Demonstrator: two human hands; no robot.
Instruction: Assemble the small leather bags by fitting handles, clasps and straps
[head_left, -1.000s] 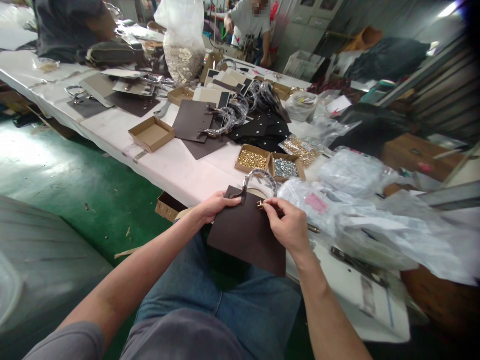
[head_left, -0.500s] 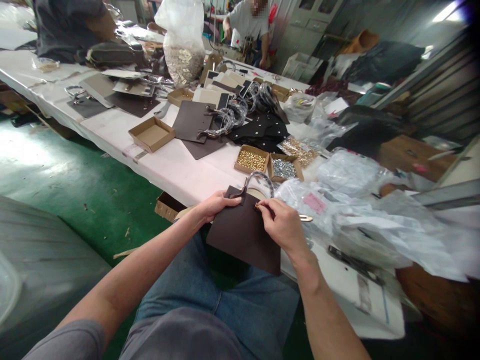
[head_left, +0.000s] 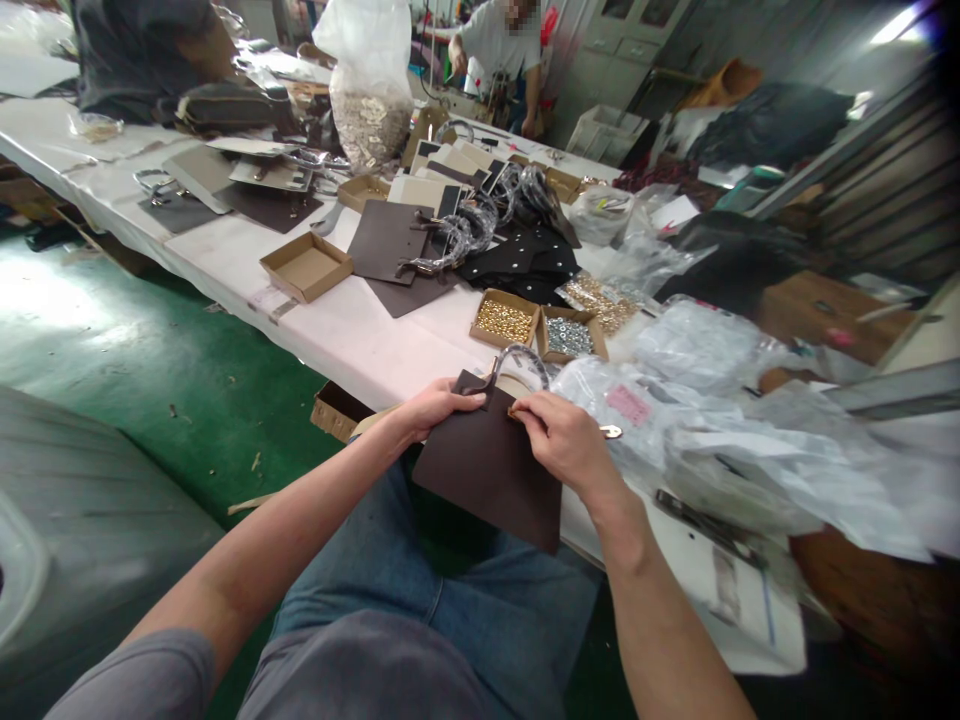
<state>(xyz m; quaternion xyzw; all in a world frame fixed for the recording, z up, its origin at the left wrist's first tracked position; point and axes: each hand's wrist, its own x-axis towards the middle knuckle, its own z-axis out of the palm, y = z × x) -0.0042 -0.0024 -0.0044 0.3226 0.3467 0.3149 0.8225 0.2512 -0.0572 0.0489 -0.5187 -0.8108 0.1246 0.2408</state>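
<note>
Panel (head_left: 491, 465) in left hand (head_left: 441, 407), fitting (head_left: 514, 411) in right hand (head_left: 566, 437), both pinched — boxes (head_left: 500, 342) beyond, plastic bags (head_left: 694, 345) alongside

Workshop, small-scale bag assembly by the look. Long white-covered worktable (head_left: 420, 345) with stacked dark panels (head_left: 390, 240), plastic-wrapped handles (head_left: 469, 230), 2 adjoining cardboard trays (head_left: 535, 328) of gold and silver bits. Near: dark handled panel (head_left: 487, 470) being worked by hand. Far: co-worker (head_left: 495, 45), grey cabinet (head_left: 628, 45). Left: green floor (head_left: 247, 385) with scraps. Right: heaped plastic bags (head_left: 712, 340), ribbed wall (head_left: 892, 170).
</note>
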